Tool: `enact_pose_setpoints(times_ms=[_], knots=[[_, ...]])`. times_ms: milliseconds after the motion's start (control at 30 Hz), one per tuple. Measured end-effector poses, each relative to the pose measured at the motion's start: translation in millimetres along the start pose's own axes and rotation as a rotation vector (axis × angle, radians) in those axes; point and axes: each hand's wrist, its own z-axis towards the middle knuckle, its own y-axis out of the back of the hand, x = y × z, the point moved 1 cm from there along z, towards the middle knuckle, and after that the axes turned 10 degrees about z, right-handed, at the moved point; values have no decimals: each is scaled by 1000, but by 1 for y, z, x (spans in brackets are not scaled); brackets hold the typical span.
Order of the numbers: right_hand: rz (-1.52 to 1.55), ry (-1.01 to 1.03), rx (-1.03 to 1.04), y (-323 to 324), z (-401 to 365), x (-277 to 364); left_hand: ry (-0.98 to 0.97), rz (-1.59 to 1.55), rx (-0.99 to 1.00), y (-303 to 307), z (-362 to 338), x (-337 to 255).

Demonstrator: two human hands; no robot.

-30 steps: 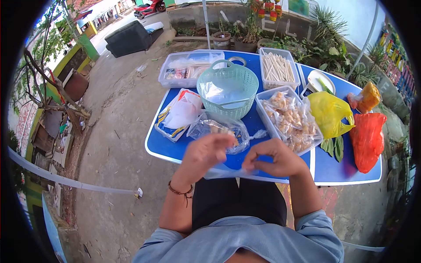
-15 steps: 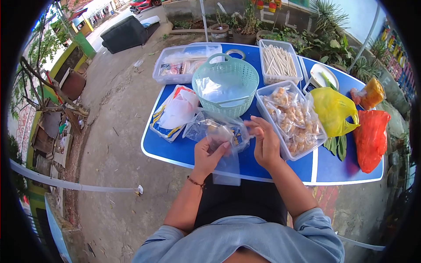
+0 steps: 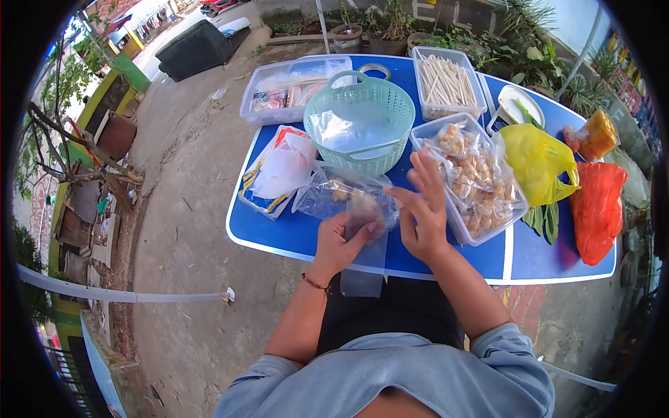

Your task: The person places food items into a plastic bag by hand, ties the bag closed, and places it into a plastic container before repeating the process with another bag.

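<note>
My left hand is closed, thumb against fingers, on a narrow clear plastic bag whose lower end hangs past the table's front edge. To its right, my right hand is raised with fingers apart, its index fingertip close to the clear plastic; whether it touches cannot be told. Behind the hands lies a larger crumpled clear bag with some pale brown pieces in it, partly hidden by my left hand. Close beside my right hand stands a clear tub full of small tied bags of brownish snacks.
On the blue table stand a mint-green basket, a container of white sticks, a lidded-looking container of packets, a white plastic bundle, a tape roll, a yellow bag and a red bag.
My right hand has lifted slightly and its fingers have spread wider. My left hand keeps its hold on the narrow bag. The camera view has shifted a little.
</note>
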Motion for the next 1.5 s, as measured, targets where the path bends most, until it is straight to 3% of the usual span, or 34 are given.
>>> enact_pose_setpoints(times_ms=[67, 133, 200, 300, 400, 567, 633, 867, 1067, 1167, 1233, 1333, 1433, 1500], knots=[[359, -73, -94, -9, -19, -10, -14, 23, 7, 0, -1, 0], [559, -408, 19, -5, -38, -12, -12, 27, 9, 0, -2, -2], [695, -544, -31, -8, -42, -9, -4, 31, 6, 0, -1, 0], [597, -376, -200, -15, -22, -3, -12, 64, 9, 1, 0, 1], [250, -149, -35, -7, -17, -6, -6, 65, -17, -1, 0, 0], [332, -39, 176, -7, -17, -1, -39, 231, -61, 4, 0, 9], [380, -46, 172, -4, -16, 0, -4, 353, -66, 7, 0, 9], [324, -41, 144, -14, -27, -12, -30, 104, -76, -1, 3, 1], [760, -204, 210, -6, -21, -8, -38, 152, -55, -1, 2, -3], [797, -182, 319, -2, -18, -13, -5, 234, 9, 3, 1, -6], [665, -254, 358, -5, -26, -19, 34, 441, 61, 11, 3, -2], [542, -326, 404, -9, -35, -22, 86, 229, 197, 16, 6, -14], [511, -370, 456, -3, -26, -16, 131, 403, 299, 29, 7, -26], [517, -351, 427, 0, -20, -13, 148, 345, 278, 32, 7, -30]])
